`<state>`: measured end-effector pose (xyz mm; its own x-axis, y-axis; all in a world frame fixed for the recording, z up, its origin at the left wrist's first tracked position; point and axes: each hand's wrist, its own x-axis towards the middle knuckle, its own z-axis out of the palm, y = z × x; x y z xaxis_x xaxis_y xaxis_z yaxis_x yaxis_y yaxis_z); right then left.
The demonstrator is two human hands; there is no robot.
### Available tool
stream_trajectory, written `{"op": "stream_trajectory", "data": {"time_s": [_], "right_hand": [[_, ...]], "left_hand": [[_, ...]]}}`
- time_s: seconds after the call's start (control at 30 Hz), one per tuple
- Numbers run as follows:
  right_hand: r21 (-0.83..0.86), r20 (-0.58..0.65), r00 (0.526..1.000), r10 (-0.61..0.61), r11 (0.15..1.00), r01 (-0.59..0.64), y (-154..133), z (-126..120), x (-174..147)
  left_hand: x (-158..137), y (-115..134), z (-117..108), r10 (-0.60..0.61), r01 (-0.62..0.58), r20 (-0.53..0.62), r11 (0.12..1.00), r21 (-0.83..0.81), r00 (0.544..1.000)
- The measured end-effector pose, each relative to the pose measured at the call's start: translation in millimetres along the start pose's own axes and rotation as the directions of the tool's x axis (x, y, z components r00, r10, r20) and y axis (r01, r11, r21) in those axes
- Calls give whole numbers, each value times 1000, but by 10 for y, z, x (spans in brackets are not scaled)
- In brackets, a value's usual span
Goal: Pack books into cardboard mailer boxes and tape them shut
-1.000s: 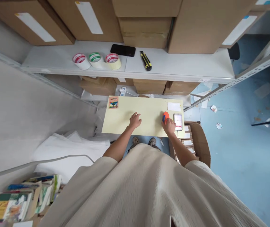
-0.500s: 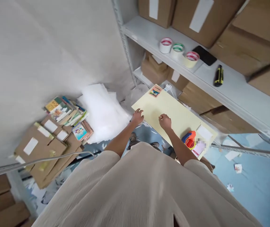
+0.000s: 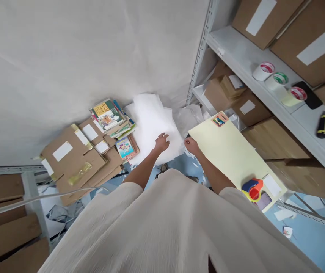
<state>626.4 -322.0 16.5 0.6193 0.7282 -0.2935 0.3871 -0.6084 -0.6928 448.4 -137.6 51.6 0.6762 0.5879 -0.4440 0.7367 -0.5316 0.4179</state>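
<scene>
My left hand (image 3: 162, 142) hangs over a stack of white foam-like sheets (image 3: 148, 113), its fingers spread and holding nothing. Whether the fingertips touch the sheets, I cannot tell. My right hand (image 3: 191, 145) is beside the left corner of a pale yellow tabletop (image 3: 230, 148), with its fingers curled in and nothing showing in them. Left of the sheets lie a pile of books (image 3: 108, 115) and a smaller blue-covered book (image 3: 125, 147). On the tabletop are a small colourful card-like item (image 3: 220, 119) and an orange and blue tape dispenser (image 3: 253, 189).
Flattened cardboard boxes (image 3: 74, 155) lie at the left. A grey shelf (image 3: 244, 57) on the right bears tape rolls (image 3: 280, 78), a yellow-black box cutter (image 3: 323, 125) and cartons (image 3: 290, 38). A phone (image 3: 264, 201) lies by the dispenser. A pale cable (image 3: 37, 199) crosses at lower left.
My view has turned left, towards the wall and the white sheets. Both hands have left the tabletop: the left is now over the sheets, the right beside the table's corner with fingers more curled.
</scene>
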Motion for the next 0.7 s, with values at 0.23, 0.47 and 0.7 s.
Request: {"op": "stream_trajectory", "data": {"time_s": [0.23, 0.47, 0.7], "right_hand": [[59, 26, 1000, 16, 998, -18, -696, 607, 632], [102, -10, 984, 176, 979, -174, -915, 859, 1006], [148, -20, 969, 245, 959, -240, -938, 971, 1038]], "left_hand": [[41, -749, -328, 12, -13, -28, 1000, -7, 1000], [33, -1039, -324, 45, -45, 45, 999, 4, 998], [47, -1063, -303, 60, -61, 51, 998, 5, 997]]}}
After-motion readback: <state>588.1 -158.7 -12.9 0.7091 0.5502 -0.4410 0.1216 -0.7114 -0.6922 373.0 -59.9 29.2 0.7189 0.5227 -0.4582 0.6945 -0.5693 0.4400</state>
